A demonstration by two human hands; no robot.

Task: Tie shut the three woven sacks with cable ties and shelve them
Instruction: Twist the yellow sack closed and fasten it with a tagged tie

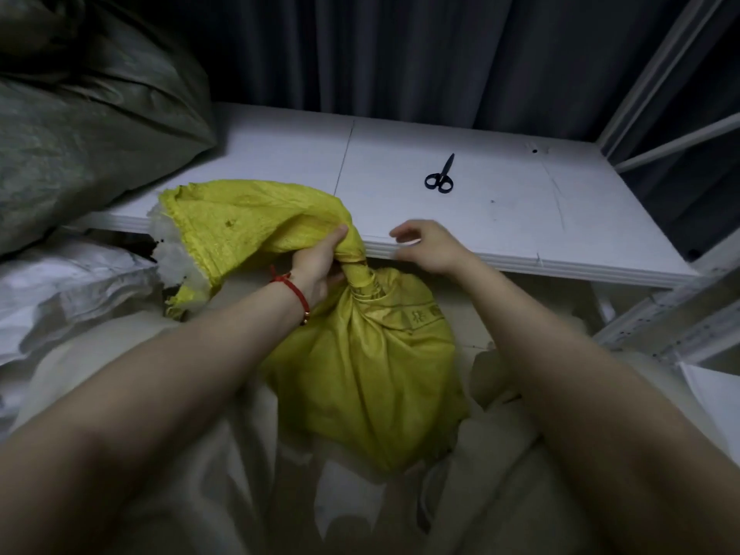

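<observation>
below the shelf, left hand grips bunched yellow sack; right hand slack, empty.

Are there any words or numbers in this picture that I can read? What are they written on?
Yellow sack: a band of dark printed characters just below its bunched neck, too blurred to read.
Scissors and shelf: no writing shows on them.
Nothing else in the picture carries text that can be read.
</observation>
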